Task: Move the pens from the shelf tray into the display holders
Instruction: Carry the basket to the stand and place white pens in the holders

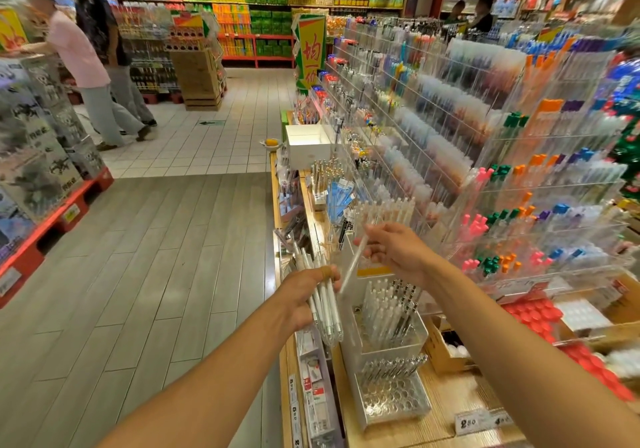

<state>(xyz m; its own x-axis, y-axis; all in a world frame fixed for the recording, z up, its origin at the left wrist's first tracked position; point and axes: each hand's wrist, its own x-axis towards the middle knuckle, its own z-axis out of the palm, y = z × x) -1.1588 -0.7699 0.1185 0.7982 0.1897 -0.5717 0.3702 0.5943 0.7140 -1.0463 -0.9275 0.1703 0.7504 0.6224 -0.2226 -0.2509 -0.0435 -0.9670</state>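
— How much room is there along the shelf (450,399)?
— Its wooden front edge runs up the middle of the view; left of it lies open grey plank floor (156,257), then pale tile further off. Right of the edge, tiered clear acrylic display holders (519,205) rise steeply, packed with coloured caps.
— And near the front edge?
— A white square tray (391,329) stands there, with slim pale pens upright inside. Just nearer sits a clear plastic holder (391,399) with round sockets, a row of pens lying across its far rim.
— The hands?
— The left hand (304,298) grips a bundle of white pens (325,302), fingers curled round it, over the shelf's front edge. The right hand (398,250) pinches a single white pen (351,264), slanted, above the tray.
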